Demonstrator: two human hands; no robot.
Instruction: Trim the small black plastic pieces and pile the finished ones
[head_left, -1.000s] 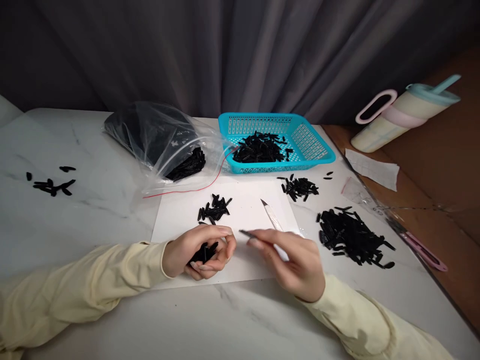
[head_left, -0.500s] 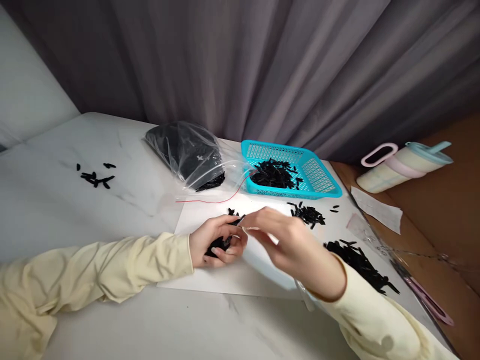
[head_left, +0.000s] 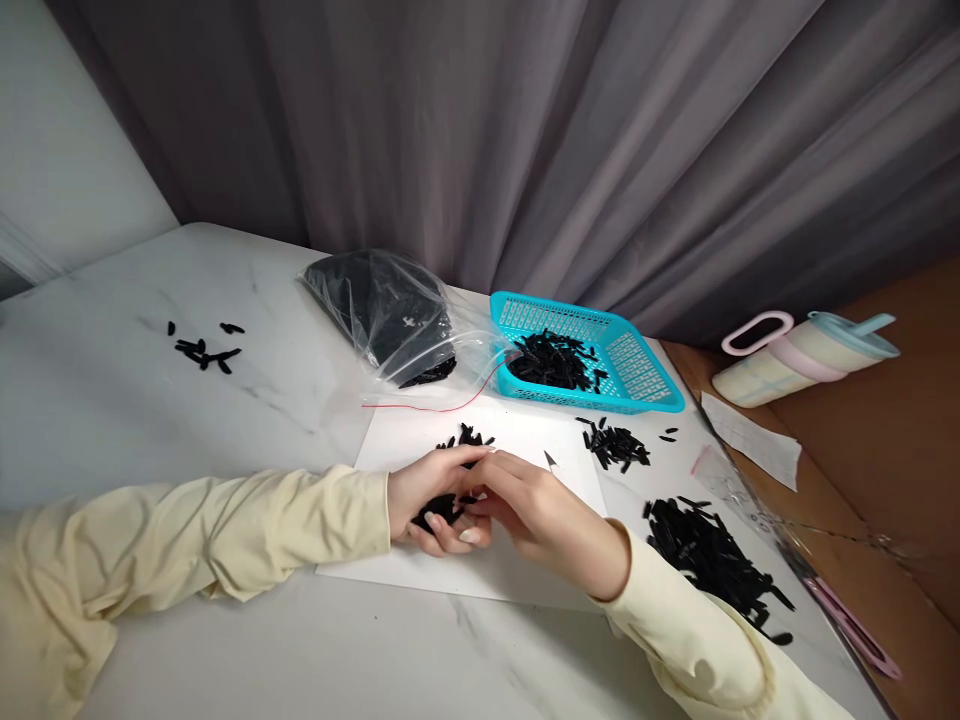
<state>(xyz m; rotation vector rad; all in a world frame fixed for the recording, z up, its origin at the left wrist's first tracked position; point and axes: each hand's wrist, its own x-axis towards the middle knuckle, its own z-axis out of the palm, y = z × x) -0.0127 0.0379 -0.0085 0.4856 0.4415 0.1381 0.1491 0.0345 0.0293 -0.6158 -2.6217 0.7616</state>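
Note:
My left hand (head_left: 431, 495) is cupped, palm up, around a small heap of slender black pieces (head_left: 441, 508). Against it lies my right hand (head_left: 536, 505), its fingers bent and pinched together over the left palm. One black piece (head_left: 468, 500) shows at the right fingertips; how they grip it is partly hidden. Beneath both hands is a white sheet of paper (head_left: 390, 570). A small loose pile of the same pieces (head_left: 469, 437) rests on the paper just beyond my left hand, and a small dark pointed shape (head_left: 550, 461) lies past my right.
Farther back are a clear zip bag (head_left: 382, 310) of black pieces and a turquoise basket (head_left: 637, 400) holding more. Black piles (head_left: 619, 445) (head_left: 712, 560) lie to the right, a few pieces (head_left: 206, 355) at left. A tumbler (head_left: 810, 355) and pink-handled tool (head_left: 855, 625) are at right.
My right hand has moved down and left, from above my left hand to its palm. My left hand stays cupped around the black pieces. The view has shifted slightly.

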